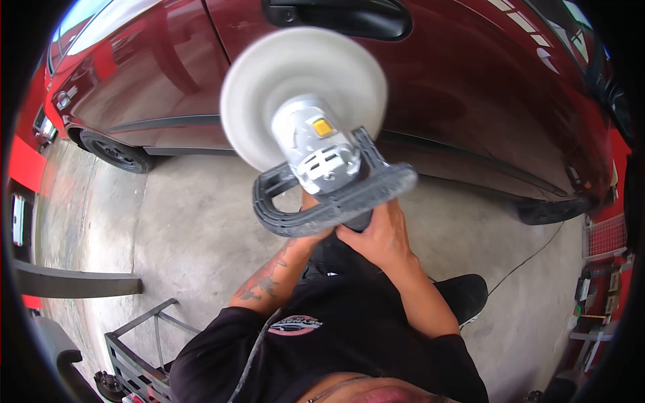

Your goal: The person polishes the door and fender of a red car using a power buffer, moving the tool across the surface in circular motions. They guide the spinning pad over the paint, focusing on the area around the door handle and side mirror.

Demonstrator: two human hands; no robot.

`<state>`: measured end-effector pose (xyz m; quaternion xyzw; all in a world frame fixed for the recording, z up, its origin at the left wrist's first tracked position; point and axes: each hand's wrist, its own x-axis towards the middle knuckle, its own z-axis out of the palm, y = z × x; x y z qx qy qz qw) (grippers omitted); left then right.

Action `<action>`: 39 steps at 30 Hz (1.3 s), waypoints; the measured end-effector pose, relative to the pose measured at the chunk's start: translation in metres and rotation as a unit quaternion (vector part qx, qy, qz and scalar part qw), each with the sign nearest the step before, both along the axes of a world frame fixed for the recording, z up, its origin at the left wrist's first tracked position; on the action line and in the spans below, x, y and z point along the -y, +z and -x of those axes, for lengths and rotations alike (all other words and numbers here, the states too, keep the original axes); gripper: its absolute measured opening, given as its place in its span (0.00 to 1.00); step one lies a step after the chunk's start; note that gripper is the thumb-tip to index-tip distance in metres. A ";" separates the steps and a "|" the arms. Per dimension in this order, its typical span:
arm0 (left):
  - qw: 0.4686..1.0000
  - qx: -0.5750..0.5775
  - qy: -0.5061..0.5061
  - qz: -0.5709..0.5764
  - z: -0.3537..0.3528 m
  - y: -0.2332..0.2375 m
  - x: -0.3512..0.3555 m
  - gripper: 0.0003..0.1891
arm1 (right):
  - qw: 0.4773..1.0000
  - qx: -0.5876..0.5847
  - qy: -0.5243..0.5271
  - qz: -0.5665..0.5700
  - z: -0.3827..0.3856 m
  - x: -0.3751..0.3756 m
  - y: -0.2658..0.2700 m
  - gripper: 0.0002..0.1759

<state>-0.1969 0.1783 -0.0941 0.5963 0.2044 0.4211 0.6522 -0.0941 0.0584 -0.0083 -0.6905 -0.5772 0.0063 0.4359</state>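
Note:
A polisher point(310, 151) with a silver head, a yellow button and a black D-shaped handle point(289, 218) is held up in front of my chest. Its round white pad point(252, 87) looks smeared, as if spinning, and overlaps the dark red car door point(430, 80); contact cannot be made out. My right hand point(381, 235) is closed around the dark body behind the handle. On the other side, my left hand point(308, 201) is at the polisher too, mostly hidden by the D-shaped handle, with its fingers out of sight underneath.
The car's side spans the view, with a black door handle point(349, 17) above the pad and wheels point(115, 151) at both ends. A grey cord point(252, 363) runs over my shirt. A metal frame point(138, 356) and a grey beam point(80, 281) stand at left. Tools and shelving line the right.

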 end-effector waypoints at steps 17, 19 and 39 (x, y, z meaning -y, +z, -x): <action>0.983 0.155 0.080 -0.055 0.043 0.127 -0.097 0.40 | 0.984 -0.020 0.147 -0.102 0.029 -0.133 0.061 0.62; 0.983 0.153 0.087 -0.058 0.041 0.119 -0.090 0.41 | 0.986 -0.029 0.149 -0.064 0.026 -0.125 0.059 0.62; 0.981 0.083 -0.178 0.010 -0.091 0.008 0.055 0.33 | 0.989 -0.001 -0.145 0.015 -0.038 0.074 0.012 0.52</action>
